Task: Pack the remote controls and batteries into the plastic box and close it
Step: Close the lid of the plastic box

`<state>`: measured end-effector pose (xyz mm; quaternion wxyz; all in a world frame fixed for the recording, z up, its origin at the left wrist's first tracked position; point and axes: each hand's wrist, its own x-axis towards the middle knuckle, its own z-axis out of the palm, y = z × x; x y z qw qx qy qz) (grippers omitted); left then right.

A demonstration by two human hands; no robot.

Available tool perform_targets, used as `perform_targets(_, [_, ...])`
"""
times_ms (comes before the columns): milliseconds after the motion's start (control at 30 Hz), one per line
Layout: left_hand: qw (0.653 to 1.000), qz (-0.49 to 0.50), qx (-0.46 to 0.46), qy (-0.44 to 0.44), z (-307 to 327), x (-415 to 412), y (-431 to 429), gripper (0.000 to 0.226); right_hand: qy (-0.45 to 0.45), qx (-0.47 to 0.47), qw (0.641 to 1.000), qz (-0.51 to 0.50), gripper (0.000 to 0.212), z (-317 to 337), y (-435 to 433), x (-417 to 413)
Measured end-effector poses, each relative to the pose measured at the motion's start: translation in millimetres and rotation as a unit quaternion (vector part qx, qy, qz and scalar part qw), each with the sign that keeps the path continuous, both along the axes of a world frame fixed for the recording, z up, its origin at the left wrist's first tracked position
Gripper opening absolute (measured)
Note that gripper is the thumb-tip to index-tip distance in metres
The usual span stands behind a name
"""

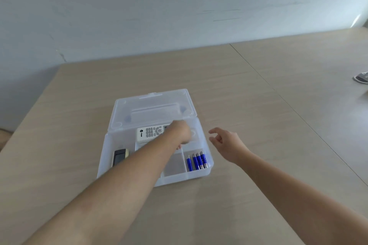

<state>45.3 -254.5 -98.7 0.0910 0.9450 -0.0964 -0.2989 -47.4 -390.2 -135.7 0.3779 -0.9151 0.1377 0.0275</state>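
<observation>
Two bare forearms reach over a pale wood-grain table (258,89) set against a plain grey-white wall (159,6). The translucent rectangular plastic box (207,171) lies open at centre, its lid (153,109) tipped back. It holds a white keypad remote control (150,133), a dark-screened cream remote control (119,156) at near left, and four blue cylindrical batteries (197,160) at near right. The left hand (180,132) is curled inside the box; I cannot tell whether it grips anything. The right hand (225,141) hovers just right of the box, fingers loose and empty.

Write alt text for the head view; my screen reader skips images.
A left hand reaches into an open clear plastic box on a wooden table, over a white remote control. Four blue batteries fill a corner compartment; the right hand hovers open beside it.
</observation>
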Motion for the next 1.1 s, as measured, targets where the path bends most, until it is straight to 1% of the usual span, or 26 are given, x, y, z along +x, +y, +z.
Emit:
perform_targets(67, [0.998,0.007,-0.006,-0.070,18.6,19.6,14.4,0.020,-0.019,-0.008,1.000,-0.011,0.028,15.3,-2.2,15.8])
perform_targets(167, [0.986,0.038,-0.021,-0.158,38.7,46.5,48.0,0.009,-0.057,-0.012,0.998,-0.034,0.026,35.9,-1.9,45.2])
perform_targets(200, [0.981,0.048,-0.026,-0.184,41.7,54.7,61.3,0.009,-0.065,-0.010,0.997,-0.043,0.026,40.4,-1.1,55.8])
perform_targets(300, [0.970,0.100,-0.058,-0.215,41.8,76.0,100.4,0.025,-0.069,0.002,0.995,-0.065,0.029,44.4,3.9,84.6])
perform_targets(433, [0.955,0.191,-0.106,-0.201,18.1,91.2,146.0,0.041,-0.048,0.015,0.995,-0.085,0.035,32.7,15.4,115.7])
perform_targets(533, [0.942,0.269,-0.111,-0.168,-5.5,98.4,168.3,0.059,-0.016,0.008,0.996,-0.091,0.043,15.6,23.3,134.5])
perform_targets(600, [0.933,0.305,-0.097,-0.163,-20.6,103.6,176.5,0.063,0.009,0.008,0.995,-0.099,0.049,4.7,27.1,142.8])
perform_targets(667, [0.921,0.346,-0.116,-0.139,-34.6,110.3,180.6,0.066,0.028,0.014,0.993,-0.115,0.053,-6.8,29.5,151.7])
perform_targets(733, [0.901,0.384,-0.175,-0.097,-46.3,116.0,181.4,0.069,0.040,0.031,0.989,-0.140,0.053,-18.4,31.6,158.0])
perform_targets(800, [0.878,0.414,-0.225,-0.081,-56.6,120.7,180.7,0.071,0.035,0.060,0.982,-0.175,0.044,-31.6,33.9,162.5])
perform_targets(867, [0.859,0.439,-0.243,-0.100,-67.3,123.4,181.2,0.074,0.015,0.085,0.974,-0.211,0.035,-41.8,37.2,162.6])
perform_targets(967, [0.845,0.461,-0.231,-0.146,-76.6,122.8,182.0,0.077,-0.016,0.108,0.965,-0.238,0.039,-50.6,36.4,163.3])
perform_targets(1000, [0.835,0.470,-0.243,-0.150,-77.5,122.8,182.5,0.077,-0.023,0.118,0.962,-0.244,0.039,-51.0,35.9,163.4])
perform_targets(1033, [0.819,0.482,-0.272,-0.149,-76.6,123.1,182.5,0.078,-0.033,0.125,0.960,-0.247,0.039,-51.5,35.1,163.2])
perform_targets(1100, [0.775,0.507,-0.353,-0.131,-73.8,124.4,184.5,0.080,-0.057,0.133,0.958,-0.247,0.039,-50.4,34.7,159.8])
